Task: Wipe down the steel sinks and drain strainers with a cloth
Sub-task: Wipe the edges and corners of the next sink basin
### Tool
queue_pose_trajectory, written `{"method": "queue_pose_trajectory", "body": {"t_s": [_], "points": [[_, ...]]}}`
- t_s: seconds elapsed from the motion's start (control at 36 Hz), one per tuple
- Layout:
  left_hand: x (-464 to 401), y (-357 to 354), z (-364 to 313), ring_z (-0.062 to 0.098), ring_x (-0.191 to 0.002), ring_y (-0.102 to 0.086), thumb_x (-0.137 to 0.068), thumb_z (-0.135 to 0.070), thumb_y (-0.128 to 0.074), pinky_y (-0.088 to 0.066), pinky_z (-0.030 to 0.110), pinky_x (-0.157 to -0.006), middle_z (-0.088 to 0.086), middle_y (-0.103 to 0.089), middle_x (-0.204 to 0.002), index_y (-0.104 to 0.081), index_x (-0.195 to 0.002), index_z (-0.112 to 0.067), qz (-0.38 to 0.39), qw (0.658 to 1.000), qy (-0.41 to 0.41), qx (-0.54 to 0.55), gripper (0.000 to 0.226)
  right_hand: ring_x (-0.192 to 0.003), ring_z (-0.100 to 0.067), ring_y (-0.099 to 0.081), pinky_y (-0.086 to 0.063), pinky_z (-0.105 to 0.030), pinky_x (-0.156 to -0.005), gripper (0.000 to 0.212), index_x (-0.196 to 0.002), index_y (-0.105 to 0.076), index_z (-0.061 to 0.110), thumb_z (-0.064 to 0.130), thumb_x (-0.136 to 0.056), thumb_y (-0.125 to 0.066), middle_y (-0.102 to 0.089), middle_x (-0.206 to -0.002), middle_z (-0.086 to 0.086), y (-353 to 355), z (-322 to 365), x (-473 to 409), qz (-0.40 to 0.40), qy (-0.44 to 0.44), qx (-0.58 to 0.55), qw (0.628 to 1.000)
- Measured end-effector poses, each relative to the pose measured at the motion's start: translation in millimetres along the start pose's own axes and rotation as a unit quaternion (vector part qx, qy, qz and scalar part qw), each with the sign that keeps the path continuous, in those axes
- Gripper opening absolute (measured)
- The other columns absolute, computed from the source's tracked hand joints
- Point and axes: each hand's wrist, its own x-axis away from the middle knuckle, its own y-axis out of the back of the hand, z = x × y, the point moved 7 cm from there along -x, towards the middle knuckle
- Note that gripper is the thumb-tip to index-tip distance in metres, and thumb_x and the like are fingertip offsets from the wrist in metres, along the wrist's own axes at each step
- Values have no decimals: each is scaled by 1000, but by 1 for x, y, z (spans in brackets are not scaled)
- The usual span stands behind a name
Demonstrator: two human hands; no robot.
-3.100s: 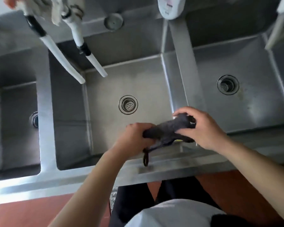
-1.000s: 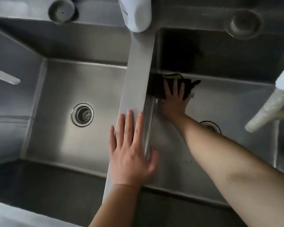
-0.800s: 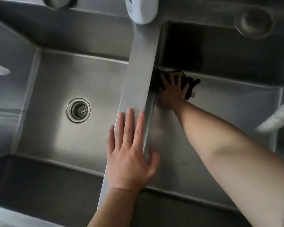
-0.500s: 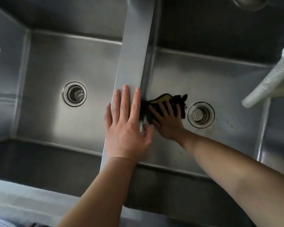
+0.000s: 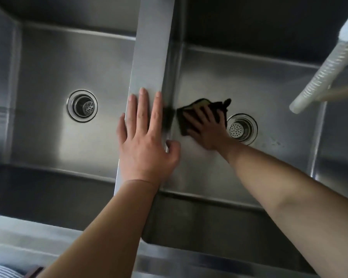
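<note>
I can read no text, label, brand, number or sign anywhere in this view. The steel surfaces in front of me carry no lettering that I can make out.
</note>
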Motion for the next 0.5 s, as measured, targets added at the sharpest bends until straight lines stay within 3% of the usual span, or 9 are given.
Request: {"method": "queue_pose_trajectory", "body": {"t_s": [0.08,0.22,0.36,0.5], "points": [[0,1,0,30,-154,-13,-68,-33,-60,-24,51,-119,11,-19,-165,-26,-157,-16,0,1000,2,-3,97,-153,-31,11,7,-65,-114,60,-154,4,50,61,-100,-22,9,-167,2,40,-19,-72,-24,-121,-103,987],[-1,0,0,29,-154,-13,-68,-32,-58,-23,51,-119,10,-19,-165,-25,-158,-17,-4,1000,3,-6,97,-149,-34,26,16,-66,-112,63,-154,11,46,58,-101,-20,22,-165,-1,76,-23,-134,-38,-218,-206,953],[1,-1,1,29,-154,-12,-68,-34,-57,-23,49,-119,10,-18,-165,-23,-158,-19,-7,1000,0,-12,98,-150,-33,23,17,-63,-112,62,-153,11,48,60,-100,-19,20,-165,0,53,-8,-105,-17,-138,-121,983],[1,-1,1,29,-154,-12,-68,-38,-56,-23,48,-119,8,-17,-166,-22,-158,-21,-4,1000,4,-13,98,-151,-32,18,13,-64,-114,62,-150,16,53,63,-100,-20,12,-167,-2,-12,30,-9,39,-9,-38,998]]}}
